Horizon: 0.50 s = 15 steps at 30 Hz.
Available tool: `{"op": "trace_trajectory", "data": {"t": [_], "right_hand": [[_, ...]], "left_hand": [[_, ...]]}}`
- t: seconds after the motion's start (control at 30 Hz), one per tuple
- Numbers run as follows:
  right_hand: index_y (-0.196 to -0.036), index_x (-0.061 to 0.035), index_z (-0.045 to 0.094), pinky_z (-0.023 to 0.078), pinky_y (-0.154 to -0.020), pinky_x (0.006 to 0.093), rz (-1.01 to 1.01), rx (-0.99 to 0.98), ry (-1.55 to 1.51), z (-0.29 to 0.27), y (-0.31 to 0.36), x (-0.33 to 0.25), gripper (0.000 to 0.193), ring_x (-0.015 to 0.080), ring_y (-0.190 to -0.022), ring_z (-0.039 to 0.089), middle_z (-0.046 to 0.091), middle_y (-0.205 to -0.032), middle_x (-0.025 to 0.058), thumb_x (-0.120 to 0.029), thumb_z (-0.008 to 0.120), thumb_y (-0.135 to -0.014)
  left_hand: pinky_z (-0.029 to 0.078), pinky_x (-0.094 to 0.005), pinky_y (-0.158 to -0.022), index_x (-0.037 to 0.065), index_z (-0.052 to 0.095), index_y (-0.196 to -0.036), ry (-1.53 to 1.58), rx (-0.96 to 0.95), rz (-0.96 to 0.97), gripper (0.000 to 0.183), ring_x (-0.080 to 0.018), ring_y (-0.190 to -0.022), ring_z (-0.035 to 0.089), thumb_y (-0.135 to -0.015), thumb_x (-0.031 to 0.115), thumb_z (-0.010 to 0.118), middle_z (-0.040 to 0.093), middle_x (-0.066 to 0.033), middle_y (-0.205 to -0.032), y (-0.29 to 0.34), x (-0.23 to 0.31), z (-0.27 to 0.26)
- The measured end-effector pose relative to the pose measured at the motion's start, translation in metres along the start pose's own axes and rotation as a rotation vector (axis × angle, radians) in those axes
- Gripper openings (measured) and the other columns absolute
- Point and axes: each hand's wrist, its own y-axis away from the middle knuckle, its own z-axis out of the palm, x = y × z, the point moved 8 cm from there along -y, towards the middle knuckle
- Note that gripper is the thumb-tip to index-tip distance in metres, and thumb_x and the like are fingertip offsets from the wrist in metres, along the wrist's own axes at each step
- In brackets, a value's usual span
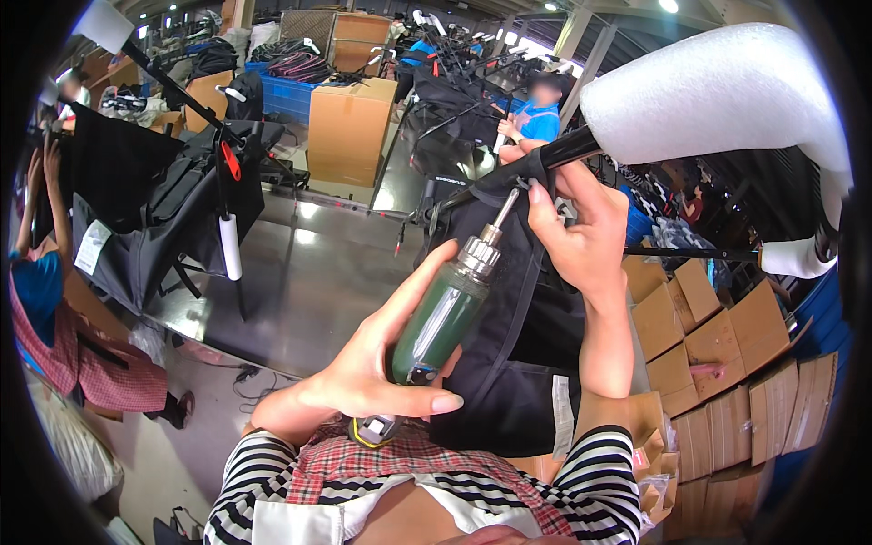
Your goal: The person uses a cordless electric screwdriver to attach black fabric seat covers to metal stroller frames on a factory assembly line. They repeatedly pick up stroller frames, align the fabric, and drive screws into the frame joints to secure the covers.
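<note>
My left hand [359,368] is wrapped around the dark green body of an electric screwdriver [438,327]. The tool tilts up and to the right, and its thin bit ends close to a black fabric loop [525,179] on a black frame tube [565,152]. Over at that tube, my right hand [586,227] has its fingers around the tube and the thumb pressed at the fabric near the bit tip. Whether a screw sits under the bit is too small to tell. Black fabric [495,350] with a white label hangs below, between my forearms.
White foam [718,95] wraps the bent tube at upper right. Another black folded frame with fabric [173,209] stands left on the shiny table [300,282]. A co-worker [73,336] is at far left, another [538,118] across. Cardboard boxes [718,345] stack at right.
</note>
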Motion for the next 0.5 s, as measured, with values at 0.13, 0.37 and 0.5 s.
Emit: {"op": "trace_trajectory", "data": {"t": [0.13, 0.37, 0.5], "right_hand": [[-0.117, 0.0047, 0.063, 0.057, -0.082, 0.03, -0.032, 0.056, 0.039, 0.001, 0.002, 0.001, 0.033, 0.0225, -0.096, 0.074, 0.075, -0.106, 0.0132, 0.007, 0.062, -0.085], [-0.118, 0.0047, 0.063, 0.057, -0.075, 0.0288, -0.055, 0.078, 0.067, 0.002, 0.004, 0.004, 0.032, 0.0197, -0.088, 0.075, 0.075, -0.106, 0.012, 0.006, 0.063, -0.085], [-0.118, 0.0032, 0.064, 0.057, -0.076, 0.0294, -0.062, 0.075, 0.036, -0.001, 0.005, 0.003, 0.033, 0.0222, -0.089, 0.075, 0.074, -0.107, 0.0126, 0.004, 0.064, -0.086]], "left_hand": [[0.046, -0.0253, -0.054, 0.014, -0.003, -0.161, 0.128, 0.001, -0.066, 0.111, -0.0118, -0.062, 0.058, -0.078, -0.012, 0.068, 0.058, -0.0083, -0.091, -0.001, -0.006, 0.01], [0.048, -0.0276, -0.051, 0.018, -0.007, -0.16, 0.401, 0.004, -0.089, 0.109, -0.0141, -0.055, 0.056, -0.079, -0.009, 0.062, 0.055, -0.0103, -0.078, -0.009, -0.01, 0.024], [0.049, -0.0286, -0.051, 0.019, -0.008, -0.16, 0.338, -0.02, -0.049, 0.112, -0.0148, -0.054, 0.056, -0.078, -0.006, 0.064, 0.055, -0.0118, -0.08, -0.013, -0.019, 0.022]]}}
